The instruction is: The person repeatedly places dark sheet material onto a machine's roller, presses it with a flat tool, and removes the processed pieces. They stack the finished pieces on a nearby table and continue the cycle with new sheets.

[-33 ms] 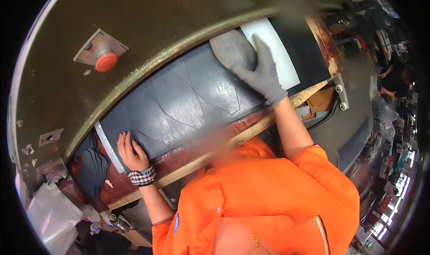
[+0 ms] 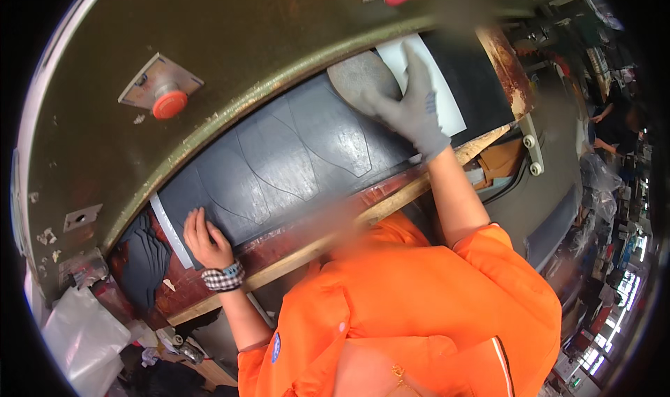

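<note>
A dark rubber-like sheet (image 2: 279,167) lies across the table, with several curved outlines marked on it. On its right part rests a flat, round-ended grey-brown piece (image 2: 359,76), its far end close to the green machine edge. My right hand (image 2: 413,114), in a grey glove, spreads over this piece's right side. Its thumb lies on the piece, and its fingers stretch over a white sheet (image 2: 447,104). My bare left hand (image 2: 208,240) lies flat on the dark sheet's near left corner, fingers extended, beside a pale strip (image 2: 171,231).
A green machine body (image 2: 230,41) with red push buttons (image 2: 169,104) overhangs the far side. Dark cut pieces (image 2: 144,261) are stacked at the left. A wooden rail (image 2: 279,266) edges the table near me. Clear plastic bags (image 2: 87,338) stand at lower left. Another person (image 2: 618,125) is far right.
My right hand's fingers have shifted slightly, up and to the right, against the grey-brown piece. The view has tilted a little; my left hand stays on the sheet.
</note>
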### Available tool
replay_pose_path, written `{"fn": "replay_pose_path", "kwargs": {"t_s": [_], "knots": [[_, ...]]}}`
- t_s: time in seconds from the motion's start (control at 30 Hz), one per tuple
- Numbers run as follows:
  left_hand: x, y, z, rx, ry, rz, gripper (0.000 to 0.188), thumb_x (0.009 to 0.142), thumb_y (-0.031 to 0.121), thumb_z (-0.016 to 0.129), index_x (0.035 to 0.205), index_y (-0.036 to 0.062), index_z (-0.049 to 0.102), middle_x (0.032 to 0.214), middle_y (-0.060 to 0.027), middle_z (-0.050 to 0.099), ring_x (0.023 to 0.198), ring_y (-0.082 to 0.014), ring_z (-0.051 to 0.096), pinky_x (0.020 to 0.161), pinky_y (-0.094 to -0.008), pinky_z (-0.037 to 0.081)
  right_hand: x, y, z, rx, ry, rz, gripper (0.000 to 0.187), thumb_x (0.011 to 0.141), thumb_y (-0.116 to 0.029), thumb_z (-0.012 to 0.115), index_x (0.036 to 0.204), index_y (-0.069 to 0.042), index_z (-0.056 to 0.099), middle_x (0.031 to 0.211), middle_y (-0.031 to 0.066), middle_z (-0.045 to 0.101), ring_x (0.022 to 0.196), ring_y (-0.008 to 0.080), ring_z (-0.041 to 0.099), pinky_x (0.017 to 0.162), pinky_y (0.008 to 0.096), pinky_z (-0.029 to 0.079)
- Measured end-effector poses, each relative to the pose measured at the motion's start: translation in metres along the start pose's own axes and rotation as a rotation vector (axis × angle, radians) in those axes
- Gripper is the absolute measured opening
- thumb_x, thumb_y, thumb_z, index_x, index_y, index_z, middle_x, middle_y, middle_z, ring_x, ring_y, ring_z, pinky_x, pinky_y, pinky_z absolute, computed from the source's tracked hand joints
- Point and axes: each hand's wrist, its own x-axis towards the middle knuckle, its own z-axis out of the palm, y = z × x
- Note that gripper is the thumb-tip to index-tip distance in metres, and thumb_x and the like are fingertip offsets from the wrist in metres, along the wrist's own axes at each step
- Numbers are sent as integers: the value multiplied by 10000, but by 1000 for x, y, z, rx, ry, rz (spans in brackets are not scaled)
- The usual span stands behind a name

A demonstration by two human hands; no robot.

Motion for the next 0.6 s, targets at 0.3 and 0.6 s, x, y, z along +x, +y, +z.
{"fn": "replay_pose_path", "kwargs": {"t_s": [0.3, 0.6], "knots": [[7, 45, 48, -101, -118, 93, 283, 863, 73, 623, 1132, 33, 703, 848, -148, 597, 834, -352, 584, 765, -439, 475, 123, -18, 42, -192, 351, -102, 1009, 878, -496, 709, 1449, 148, 182, 1379, 416, 261, 1273, 568, 300, 1064, 592, 292], [37, 38, 47, -149, -71, 39, 185, 855, 72, 635, 1008, 15, 723, 772, -137, 626, 713, -338, 592, 686, -430, 494, 53, -11, 29, 145, 253, 85, 853, 897, -205, 718, 1515, 99, 214, 1490, 342, 327, 1372, 482, 350, 1129, 497, 312]]}}
